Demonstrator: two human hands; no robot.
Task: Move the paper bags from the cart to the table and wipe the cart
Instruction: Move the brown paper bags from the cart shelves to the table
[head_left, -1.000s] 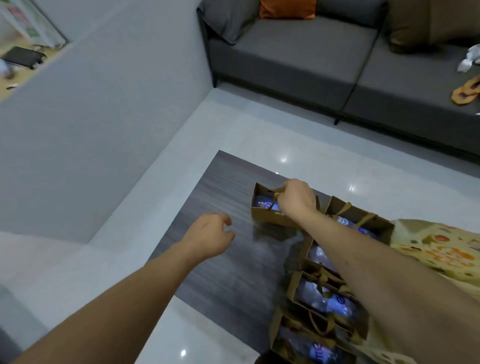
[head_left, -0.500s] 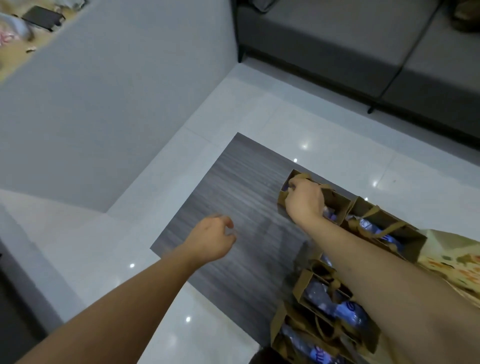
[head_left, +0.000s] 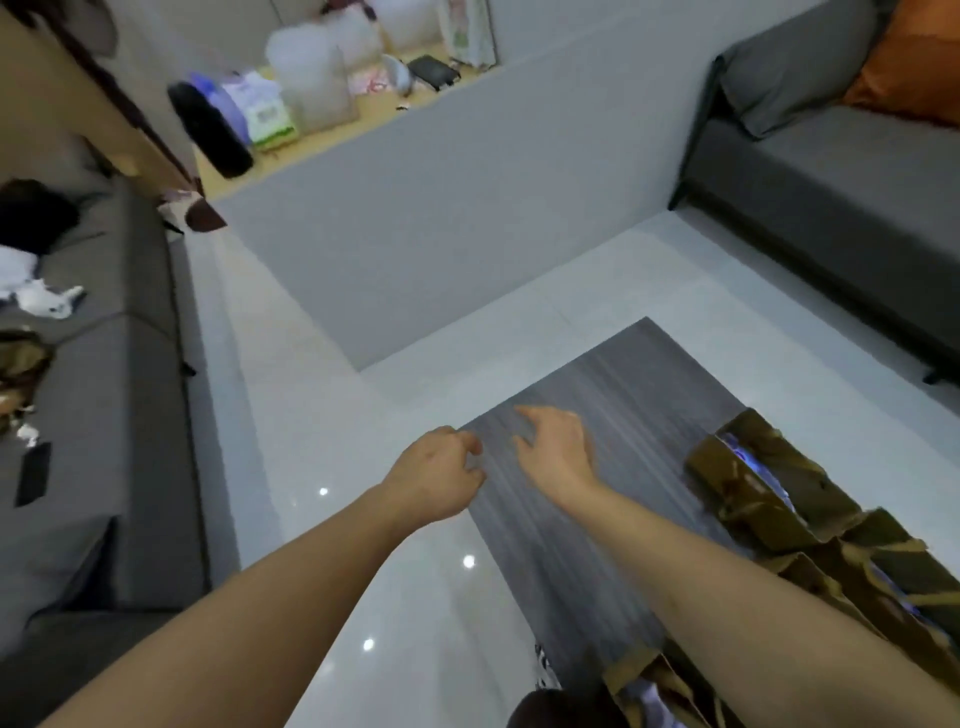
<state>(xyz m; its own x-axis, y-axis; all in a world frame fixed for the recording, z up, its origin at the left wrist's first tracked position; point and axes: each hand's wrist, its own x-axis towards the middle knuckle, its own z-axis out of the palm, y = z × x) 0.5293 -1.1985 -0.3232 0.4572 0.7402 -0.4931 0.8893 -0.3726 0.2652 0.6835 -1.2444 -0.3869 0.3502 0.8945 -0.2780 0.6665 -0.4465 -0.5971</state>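
Several brown paper bags (head_left: 763, 488) holding plastic bottles stand in a row along the right side of the dark grey wood-grain table (head_left: 618, 384). My right hand (head_left: 556, 447) hovers over the table's left part, fingers spread and relaxed, holding nothing and well clear of the bags. My left hand (head_left: 439, 475) hangs at the table's left corner with loosely curled fingers and nothing in it. No cart is in view.
A grey sofa (head_left: 852, 171) with an orange cushion (head_left: 914, 57) stands at the far right, another grey sofa (head_left: 104, 415) at the left. A low grey wall (head_left: 441, 208) with a cluttered ledge lies ahead. Glossy white floor (head_left: 363, 519) surrounds the table.
My right hand has let go of the far paper bag and swung left over the bare table. The view has turned left, bringing the left sofa and ledge into sight.
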